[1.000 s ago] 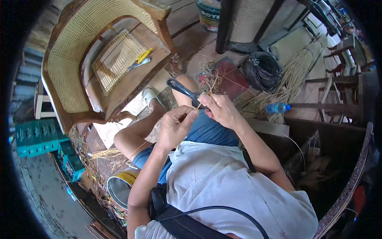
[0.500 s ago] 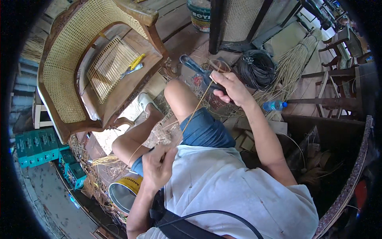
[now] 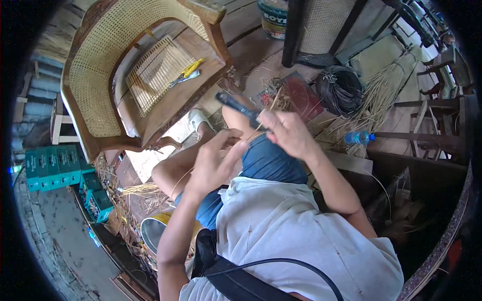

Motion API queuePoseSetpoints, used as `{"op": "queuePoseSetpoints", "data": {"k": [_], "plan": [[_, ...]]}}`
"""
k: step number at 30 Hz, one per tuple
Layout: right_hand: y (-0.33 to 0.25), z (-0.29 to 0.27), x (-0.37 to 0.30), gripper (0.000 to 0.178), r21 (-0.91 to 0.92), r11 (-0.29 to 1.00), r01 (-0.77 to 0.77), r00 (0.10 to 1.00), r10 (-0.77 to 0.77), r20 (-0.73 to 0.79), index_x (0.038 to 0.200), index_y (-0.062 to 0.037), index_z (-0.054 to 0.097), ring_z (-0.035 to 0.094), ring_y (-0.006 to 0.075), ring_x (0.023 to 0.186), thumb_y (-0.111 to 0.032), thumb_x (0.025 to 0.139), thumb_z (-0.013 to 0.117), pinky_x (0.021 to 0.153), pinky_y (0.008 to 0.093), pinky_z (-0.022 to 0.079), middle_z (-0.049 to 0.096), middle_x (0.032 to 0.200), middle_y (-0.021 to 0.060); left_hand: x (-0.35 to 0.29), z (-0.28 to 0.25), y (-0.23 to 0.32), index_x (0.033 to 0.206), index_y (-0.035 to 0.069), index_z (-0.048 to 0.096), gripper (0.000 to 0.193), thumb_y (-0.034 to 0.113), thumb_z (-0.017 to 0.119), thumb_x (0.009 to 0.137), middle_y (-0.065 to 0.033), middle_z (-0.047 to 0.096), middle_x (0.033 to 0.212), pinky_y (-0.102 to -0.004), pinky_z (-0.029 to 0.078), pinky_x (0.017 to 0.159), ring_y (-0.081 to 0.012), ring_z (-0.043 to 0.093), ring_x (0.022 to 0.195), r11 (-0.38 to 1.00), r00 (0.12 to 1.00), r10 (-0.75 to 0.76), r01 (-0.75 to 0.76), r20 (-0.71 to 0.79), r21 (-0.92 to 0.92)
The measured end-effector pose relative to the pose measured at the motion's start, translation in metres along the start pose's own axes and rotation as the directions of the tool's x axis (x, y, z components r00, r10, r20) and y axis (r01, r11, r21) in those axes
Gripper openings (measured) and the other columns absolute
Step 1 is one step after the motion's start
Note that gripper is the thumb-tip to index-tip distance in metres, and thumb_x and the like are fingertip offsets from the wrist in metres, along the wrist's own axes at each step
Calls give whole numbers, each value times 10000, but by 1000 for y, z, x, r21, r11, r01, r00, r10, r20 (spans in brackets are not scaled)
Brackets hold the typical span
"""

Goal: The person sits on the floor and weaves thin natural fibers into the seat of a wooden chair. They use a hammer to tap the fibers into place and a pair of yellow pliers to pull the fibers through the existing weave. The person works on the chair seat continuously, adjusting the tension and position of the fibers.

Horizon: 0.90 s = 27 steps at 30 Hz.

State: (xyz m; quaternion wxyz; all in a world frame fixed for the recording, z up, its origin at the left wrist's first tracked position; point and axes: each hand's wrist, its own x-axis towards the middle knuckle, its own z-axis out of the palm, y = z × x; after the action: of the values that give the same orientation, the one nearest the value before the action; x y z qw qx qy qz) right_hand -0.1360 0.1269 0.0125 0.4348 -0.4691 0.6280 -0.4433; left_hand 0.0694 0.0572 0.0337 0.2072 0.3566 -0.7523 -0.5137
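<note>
My right hand (image 3: 288, 133) is closed round a dark hand tool (image 3: 235, 106) with a rounded bluish end; its exact kind is unclear. Under the right thumb runs a thin tan rattan strip (image 3: 274, 99), its upper end sticking up past the fingers. My left hand (image 3: 216, 163) is close by on the left, its fingers loosely curled round the lower part of the strip, with a thin tail curving down by my knee. To the left stands a wooden armchair (image 3: 196, 93) with woven cane sides. Rattan strands (image 3: 155, 75) are laid across its seat opening.
On the chair seat lies a yellow-handled tool (image 3: 192, 68). A black wire coil (image 3: 339, 92), a rattan bundle (image 3: 389, 85) and a blue-capped bottle (image 3: 359, 137) are to the right. Green boxes (image 3: 52, 168) and a yellow can (image 3: 155, 232) stand left. A bucket (image 3: 274, 22) is at the back.
My left hand has moved up and right along the strip, close to my right hand. My right hand has come down slightly with the tool, and the strip's upper end now points up.
</note>
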Motion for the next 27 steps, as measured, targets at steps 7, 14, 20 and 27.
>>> {"op": "queuePoseSetpoints", "data": {"k": [7, 14, 20, 27], "plan": [[38, 18, -15, 562, 112, 991, -75, 996, 69, 53, 858, 10, 652, 563, 169, 506, -480, 1003, 420, 526, 332, 454, 533, 542, 89, -2, 42, -23, 827, -7, 619, 180, 145, 642, 920, -54, 485, 564, -299, 381, 485, -109, 426, 502, 998, 998, -46, 45, 32, 34], [67, -33, 9, 480, 394, 869, -300, 954, 271, 130, 849, -35, 585, 380, 38, 386, -488, 978, 489, 336, 202, 280, 479, 567, -15, -43, 17, 10, 850, -20, 652, 92, 60, 625, 889, -122, 597, 645, -292, 439, 524, -138, 559, 547, 981, 996, -76, 66, 51, 185], [62, -107, 28, 443, 441, 887, -139, 986, 166, -23, 885, -28, 591, 359, 28, 385, -437, 1003, 469, 336, 191, 268, 479, 581, -23, -133, -54, 28, 872, -20, 682, 126, 104, 691, 849, -110, 677, 775, -312, 492, 652, -196, 638, 692, 929, 928, -360, 346, 100, 130], [25, -34, 3, 537, 136, 985, -109, 994, 112, -12, 929, -16, 608, 393, 37, 444, -520, 991, 435, 417, 207, 309, 481, 571, -9, -18, -34, 10, 1168, -40, 606, 450, 272, 707, 859, -211, 646, 1143, -408, 485, 914, -353, 608, 1087, 872, 994, 46, -89, 100, 481]]}}
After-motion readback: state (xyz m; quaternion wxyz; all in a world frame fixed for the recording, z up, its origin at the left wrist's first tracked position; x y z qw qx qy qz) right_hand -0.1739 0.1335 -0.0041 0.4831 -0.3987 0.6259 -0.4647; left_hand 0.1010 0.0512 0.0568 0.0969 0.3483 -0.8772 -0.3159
